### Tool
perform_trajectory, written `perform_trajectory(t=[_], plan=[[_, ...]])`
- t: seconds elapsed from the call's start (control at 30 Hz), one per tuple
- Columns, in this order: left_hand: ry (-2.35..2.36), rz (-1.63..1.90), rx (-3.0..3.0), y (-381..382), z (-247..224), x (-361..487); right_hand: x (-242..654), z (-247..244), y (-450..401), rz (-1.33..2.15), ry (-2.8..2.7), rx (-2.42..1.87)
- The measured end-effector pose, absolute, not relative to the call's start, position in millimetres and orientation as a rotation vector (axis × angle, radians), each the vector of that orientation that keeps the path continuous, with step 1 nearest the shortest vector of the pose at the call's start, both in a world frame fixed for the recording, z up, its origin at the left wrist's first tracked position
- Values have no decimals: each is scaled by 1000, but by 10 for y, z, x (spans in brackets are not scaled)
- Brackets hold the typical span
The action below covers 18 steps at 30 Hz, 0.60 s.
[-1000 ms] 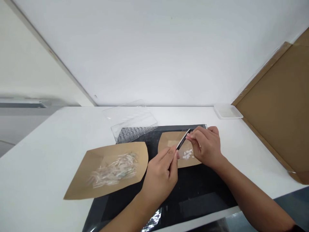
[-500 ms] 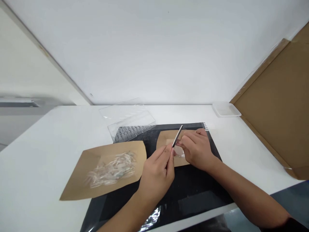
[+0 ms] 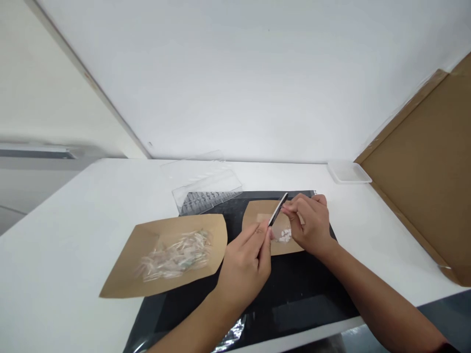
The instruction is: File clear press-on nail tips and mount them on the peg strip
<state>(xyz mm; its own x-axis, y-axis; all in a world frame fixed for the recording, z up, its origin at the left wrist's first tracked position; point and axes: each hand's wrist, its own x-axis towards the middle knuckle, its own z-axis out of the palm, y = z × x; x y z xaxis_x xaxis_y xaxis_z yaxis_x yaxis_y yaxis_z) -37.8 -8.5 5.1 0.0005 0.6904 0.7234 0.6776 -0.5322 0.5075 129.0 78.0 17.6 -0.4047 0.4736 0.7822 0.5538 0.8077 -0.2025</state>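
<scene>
My left hand point(image 3: 247, 262) grips the lower end of a thin, flat black-and-white piece point(image 3: 278, 210), which tilts up to the right. My right hand point(image 3: 309, 223) is closed, thumb and fingertips pinched together beside the piece's upper part; whatever lies between them is too small to make out. Beneath both hands sits a brown paper tray point(image 3: 252, 215) with small white bits point(image 3: 284, 236) in it. To the left, a larger brown paper tray point(image 3: 127, 264) holds a pile of clear plastic pieces point(image 3: 180, 257).
Both trays rest on or over a black sheet point(image 3: 294, 287) on a white table point(image 3: 55, 255). Clear plastic panels point(image 3: 206, 189) lie behind. A translucent shallow container point(image 3: 349, 172) stands at the back right, beside a large cardboard piece point(image 3: 427, 162).
The view has shifted slightly. My right hand has opened a gap from my left fingers and moved up along the piece, so the white bits in the tray show more clearly.
</scene>
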Motion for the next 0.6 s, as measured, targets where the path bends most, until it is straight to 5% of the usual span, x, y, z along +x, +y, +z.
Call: perform_trajectory(t=[0.6], plan=[[1518, 1623, 2203, -103, 51, -369, 1248, 162, 725, -22, -1998, -749]])
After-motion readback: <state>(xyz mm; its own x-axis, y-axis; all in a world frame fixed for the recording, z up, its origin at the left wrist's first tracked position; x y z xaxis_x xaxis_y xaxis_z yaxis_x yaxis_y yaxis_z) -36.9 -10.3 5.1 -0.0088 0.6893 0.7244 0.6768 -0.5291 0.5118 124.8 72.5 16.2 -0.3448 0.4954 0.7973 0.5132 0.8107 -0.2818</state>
